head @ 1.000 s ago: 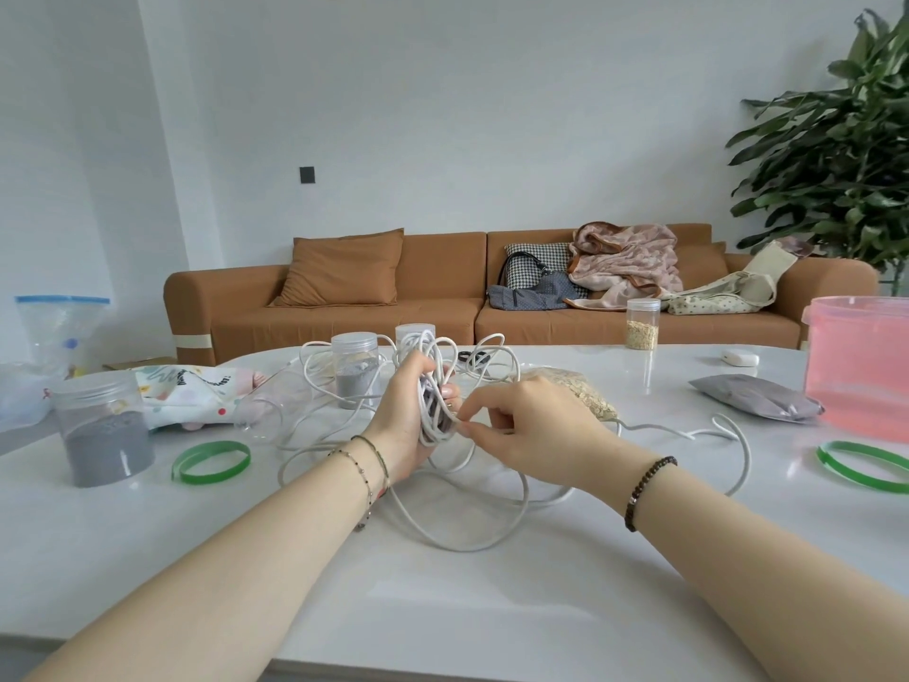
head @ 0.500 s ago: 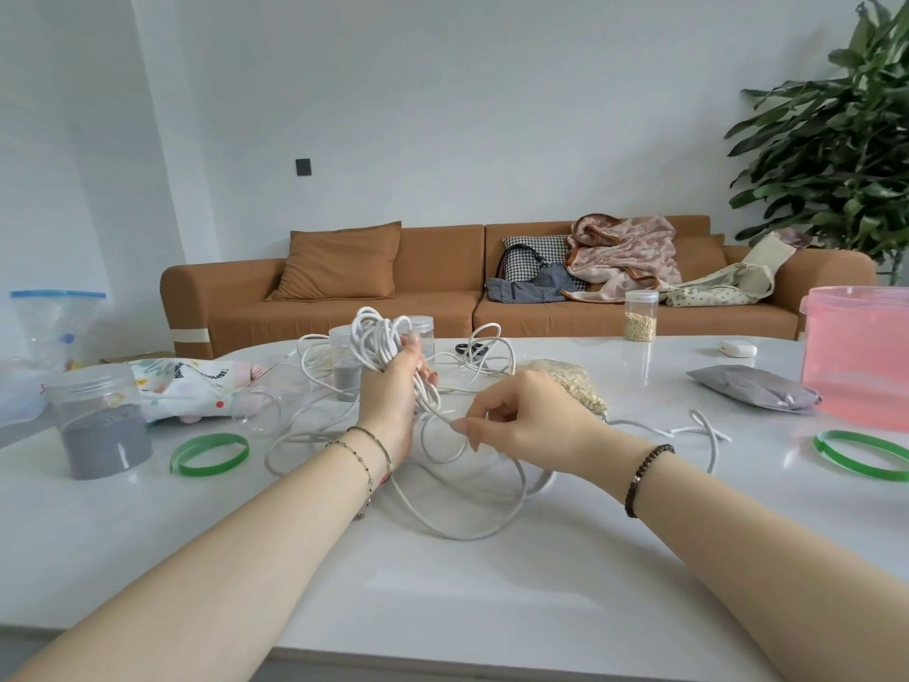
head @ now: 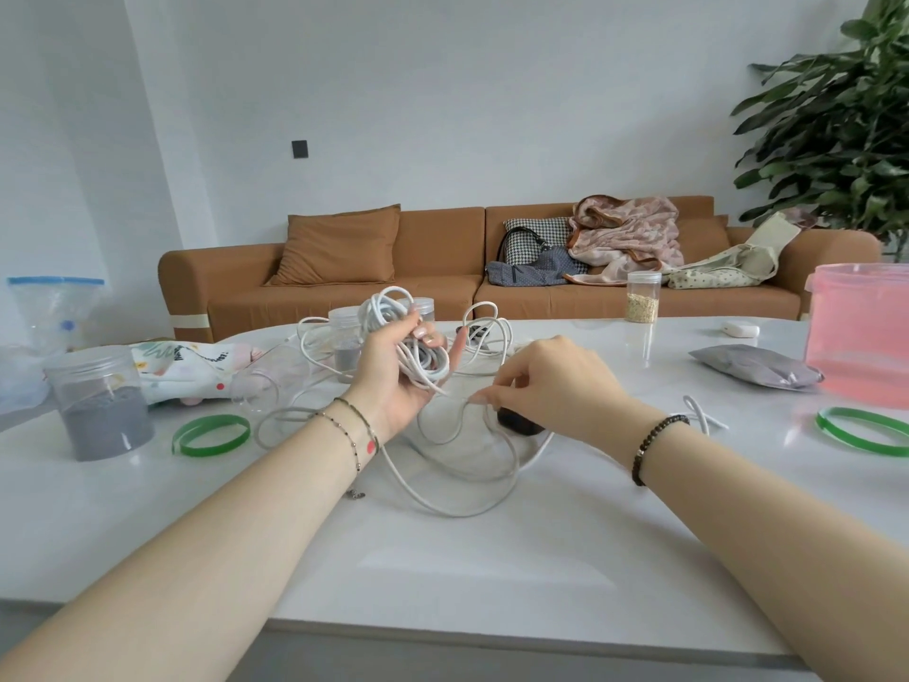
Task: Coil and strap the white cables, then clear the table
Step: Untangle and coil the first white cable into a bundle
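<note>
- Up comes the left hand (head: 398, 371) compared with a second ago, palm now turned toward the camera, and the right hand (head: 551, 386) has dropped lower toward the table (head: 442, 548).
- Left hand is closed around a bundle of white cables (head: 418, 356), loops sticking out above the fingers and spilling from the palm.
- Right hand is pinching a single strand between thumb and forefinger, just beside the left palm, the other fingers curled in.
- Loose cable runs from that pinch down into wide, untidy loops lying on the table between the two forearms.
- More slack trails behind the hands, and one end lies past the right wrist.
- Small dark object (head: 519, 421) sits on the table under the right hand; what it is, I can't tell.
- Off to the left: a jar of grey powder (head: 101, 406) and a green ring (head: 211, 435) flat on the table.
- Off to the right: a second green ring (head: 865, 430), a grey pouch (head: 752, 366) and a pink container (head: 861, 332).
</note>
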The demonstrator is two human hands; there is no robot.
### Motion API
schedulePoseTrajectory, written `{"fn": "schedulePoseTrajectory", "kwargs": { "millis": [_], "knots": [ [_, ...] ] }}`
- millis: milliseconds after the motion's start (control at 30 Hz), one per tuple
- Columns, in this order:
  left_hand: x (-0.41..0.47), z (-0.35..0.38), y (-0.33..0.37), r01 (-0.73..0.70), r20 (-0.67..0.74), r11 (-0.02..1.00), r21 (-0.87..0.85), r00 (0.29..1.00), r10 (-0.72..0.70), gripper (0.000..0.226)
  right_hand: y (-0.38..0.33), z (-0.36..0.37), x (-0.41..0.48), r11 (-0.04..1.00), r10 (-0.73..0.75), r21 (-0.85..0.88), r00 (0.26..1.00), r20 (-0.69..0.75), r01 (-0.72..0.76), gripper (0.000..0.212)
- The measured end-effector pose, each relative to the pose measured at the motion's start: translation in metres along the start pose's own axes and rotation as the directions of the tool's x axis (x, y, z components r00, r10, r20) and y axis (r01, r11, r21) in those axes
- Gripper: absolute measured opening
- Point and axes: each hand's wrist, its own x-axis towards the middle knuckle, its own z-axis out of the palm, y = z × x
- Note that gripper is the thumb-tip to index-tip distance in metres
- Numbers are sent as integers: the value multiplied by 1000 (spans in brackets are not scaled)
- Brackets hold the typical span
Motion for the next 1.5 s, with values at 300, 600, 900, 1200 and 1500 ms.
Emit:
{"fn": "schedulePoseTrajectory", "kwargs": {
  "millis": [300, 600, 900, 1200, 1500],
  "knots": [
    [-11, 7, -11, 101, -24, 911, 399, 995, -100, 16, -1, -8, -1, 993, -45, -118, 989, -140, 28, 54],
    [-14, 8, -9, 157, -45, 855, 495, 987, -156, 25, 1, -2, 0, 982, -155, -131, 977, -145, 136, 35],
    [-10, 1, -17, 148, -78, 754, 640, 989, -127, 20, 0, -2, 2, 972, -198, 81, 955, -221, 220, 32],
    [-16, 4, -17, 305, 51, 852, 425, 932, -359, 12, 7, -9, 1, 979, -201, -53, 904, -376, 196, 52],
    [-11, 1, -9, 183, 97, 856, 484, 961, -260, 15, 38, -25, 6, 980, -188, -147, 887, -422, 138, 80]
  ]
}}
